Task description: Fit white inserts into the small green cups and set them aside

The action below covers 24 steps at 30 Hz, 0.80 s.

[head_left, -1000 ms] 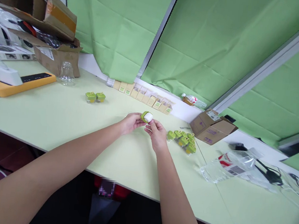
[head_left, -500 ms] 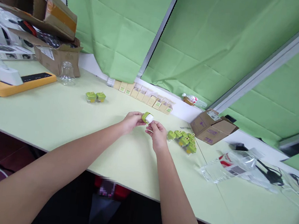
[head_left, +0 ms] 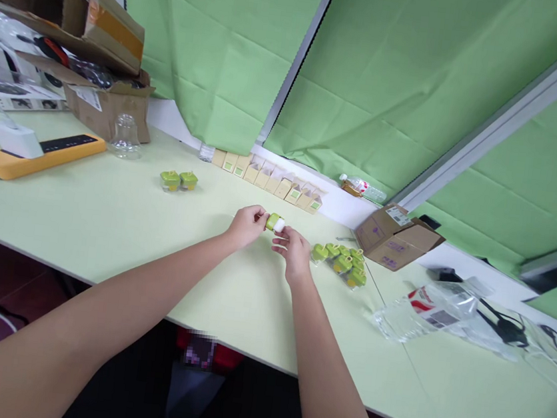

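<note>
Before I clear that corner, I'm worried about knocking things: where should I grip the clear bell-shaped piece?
Probably around its narrow upper part, from the right: the clear bell-shaped piece stands wide end down, with the cardboard box close behind and the orange power strip to its left. The left hand holds the green-and-white piece, so free it first.

Our left hand (head_left: 249,226) pinches a small green-and-white piece (head_left: 275,223), its white end at our right hand's (head_left: 292,251) fingertips. Just right of that hand we see clustered green-topped containers (head_left: 342,263); beyond both hands, a row of cartons (head_left: 262,178).
</note>
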Each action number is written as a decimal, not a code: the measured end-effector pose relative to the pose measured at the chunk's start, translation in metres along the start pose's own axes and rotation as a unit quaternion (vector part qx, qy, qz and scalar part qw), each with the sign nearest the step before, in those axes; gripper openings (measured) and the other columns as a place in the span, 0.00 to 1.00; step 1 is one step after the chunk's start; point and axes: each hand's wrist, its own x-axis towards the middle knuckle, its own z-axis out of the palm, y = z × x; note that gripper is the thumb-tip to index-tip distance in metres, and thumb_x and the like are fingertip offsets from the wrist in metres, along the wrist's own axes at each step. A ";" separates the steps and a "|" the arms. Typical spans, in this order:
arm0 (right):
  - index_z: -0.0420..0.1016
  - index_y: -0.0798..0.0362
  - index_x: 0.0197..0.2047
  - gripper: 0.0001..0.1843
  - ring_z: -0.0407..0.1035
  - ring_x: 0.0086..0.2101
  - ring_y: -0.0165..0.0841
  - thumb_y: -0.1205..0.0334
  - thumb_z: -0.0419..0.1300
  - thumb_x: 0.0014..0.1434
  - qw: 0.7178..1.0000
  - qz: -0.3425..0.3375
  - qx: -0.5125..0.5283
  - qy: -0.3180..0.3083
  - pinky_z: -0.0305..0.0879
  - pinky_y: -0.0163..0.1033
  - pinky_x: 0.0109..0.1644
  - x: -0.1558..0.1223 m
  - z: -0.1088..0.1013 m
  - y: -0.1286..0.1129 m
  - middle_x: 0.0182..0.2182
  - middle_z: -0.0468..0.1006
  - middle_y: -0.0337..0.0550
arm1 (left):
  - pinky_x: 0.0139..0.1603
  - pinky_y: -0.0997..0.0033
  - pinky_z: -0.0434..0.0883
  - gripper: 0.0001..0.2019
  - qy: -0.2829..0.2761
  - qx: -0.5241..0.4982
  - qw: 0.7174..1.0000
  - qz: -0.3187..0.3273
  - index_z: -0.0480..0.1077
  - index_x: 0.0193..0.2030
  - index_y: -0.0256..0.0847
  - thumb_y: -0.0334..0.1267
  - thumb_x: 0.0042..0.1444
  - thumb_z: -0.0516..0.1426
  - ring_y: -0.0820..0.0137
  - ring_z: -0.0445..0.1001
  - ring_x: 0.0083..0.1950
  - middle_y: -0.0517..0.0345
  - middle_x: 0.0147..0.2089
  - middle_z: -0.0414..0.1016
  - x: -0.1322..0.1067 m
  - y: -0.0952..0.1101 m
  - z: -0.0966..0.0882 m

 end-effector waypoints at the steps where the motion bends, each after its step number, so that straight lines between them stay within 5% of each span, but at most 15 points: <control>1: 0.79 0.53 0.35 0.19 0.71 0.30 0.33 0.45 0.62 0.50 1.000 -0.002 -0.013 -0.011 0.71 0.38 0.29 -0.001 0.000 0.000 0.35 0.78 0.46 | 0.32 0.74 0.67 0.08 0.006 0.031 0.999 0.012 0.70 0.29 0.40 0.38 0.57 0.56 0.72 0.72 0.28 0.59 0.27 0.73 0.000 0.001 -0.001; 10: 0.78 0.54 0.38 0.26 0.70 0.31 0.33 0.41 0.67 0.44 0.985 -0.083 -0.148 0.011 0.70 0.37 0.32 0.001 0.000 0.008 0.34 0.78 0.45 | 0.34 0.70 0.68 0.07 0.014 0.141 0.989 0.044 0.68 0.29 0.40 0.37 0.57 0.54 0.71 0.71 0.28 0.59 0.27 0.73 -0.001 0.002 -0.004; 14: 0.77 0.54 0.37 0.26 0.70 0.30 0.33 0.42 0.68 0.43 0.990 -0.063 -0.123 0.011 0.70 0.37 0.31 0.001 0.000 0.007 0.33 0.76 0.44 | 0.34 0.68 0.74 0.08 -0.014 -0.011 1.000 -0.014 0.65 0.30 0.39 0.40 0.58 0.56 0.71 0.73 0.31 0.59 0.29 0.71 -0.001 0.001 0.001; 18: 0.74 0.53 0.37 0.25 0.71 0.31 0.32 0.44 0.70 0.42 0.997 -0.034 -0.065 -0.003 0.71 0.37 0.31 -0.001 0.001 0.004 0.34 0.75 0.41 | 0.37 0.62 0.77 0.12 -0.043 -0.196 0.974 -0.102 0.63 0.32 0.38 0.45 0.58 0.57 0.69 0.76 0.36 0.57 0.35 0.72 -0.005 0.010 0.008; 24: 0.70 0.51 0.34 0.24 0.72 0.33 0.31 0.48 0.72 0.40 1.000 -0.014 -0.004 -0.026 0.71 0.36 0.33 -0.003 0.002 0.003 0.32 0.75 0.38 | 0.42 0.60 0.78 0.18 -0.054 -0.242 0.963 -0.105 0.62 0.33 0.38 0.48 0.52 0.63 0.70 0.75 0.37 0.58 0.33 0.73 -0.008 0.017 0.010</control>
